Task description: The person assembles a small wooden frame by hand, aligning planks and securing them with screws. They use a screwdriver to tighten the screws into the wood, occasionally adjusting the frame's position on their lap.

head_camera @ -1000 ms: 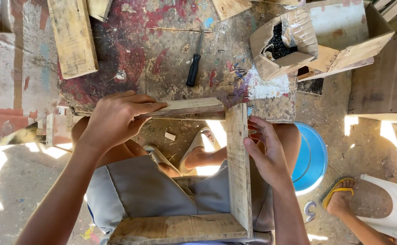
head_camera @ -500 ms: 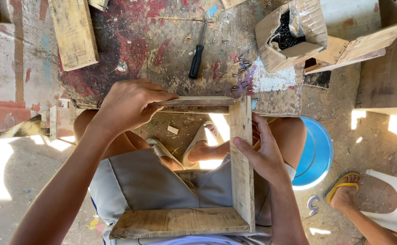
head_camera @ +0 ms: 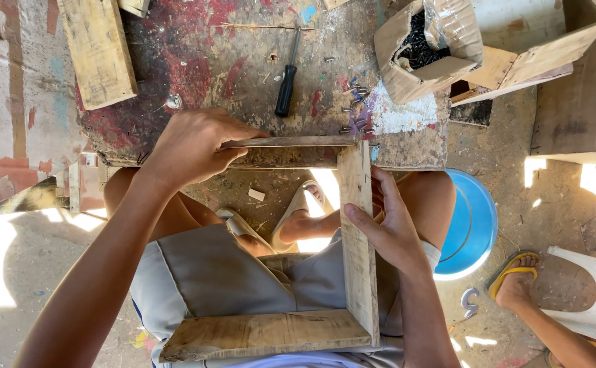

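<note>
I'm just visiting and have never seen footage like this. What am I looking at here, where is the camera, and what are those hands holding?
No machine here: a person's two bare hands, filmed by a camera on their head, looking down over their lap. The left hand grips the top slat of a wooden frame, which leans against the bench edge. The right hand clasps the frame's upright side board. On the paint-stained bench lie a screwdriver, loose screws, a plank and a cardboard box of dark screws. A blue bucket stands on the ground. The foot in a yellow sandal belongs to someone else.
</note>
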